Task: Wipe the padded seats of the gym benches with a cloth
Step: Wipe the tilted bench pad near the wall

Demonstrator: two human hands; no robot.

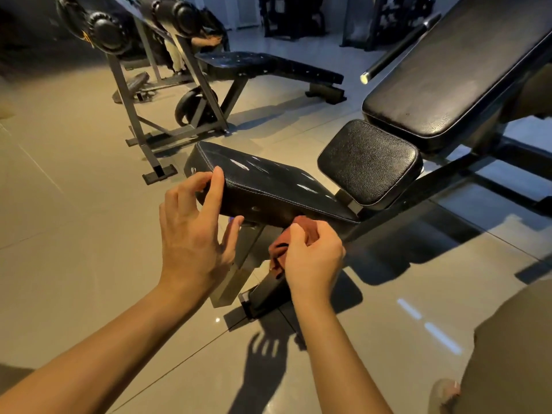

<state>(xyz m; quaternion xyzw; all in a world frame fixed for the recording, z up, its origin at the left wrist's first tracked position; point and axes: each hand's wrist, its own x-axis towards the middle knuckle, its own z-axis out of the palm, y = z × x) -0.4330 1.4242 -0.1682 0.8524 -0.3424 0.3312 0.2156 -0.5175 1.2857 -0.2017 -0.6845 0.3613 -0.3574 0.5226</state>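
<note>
Left hand [191,237], fingers spread and nearly straight, touches the padded seat [268,180] at its near corner. Right hand [313,261] has its fingers curled round a rust-red cloth [277,249], pressing it against the seat's side edge.

Both forearms are bare and reach forward from the lower edge of the view, the left running up from the lower left corner and the right rising from bottom centre, with both wrists roughly straight. Left hand [194,234]: back toward the camera, fingers spread and loose, index finger extended with its tip on the near end of the seat pad [268,180], thumb held out to the right below that pad's edge. Right hand [313,259]: just beside the left and apart from it, knuckles up, fingers and thumb curled and bunching a reddish-brown cloth [277,249].
</note>
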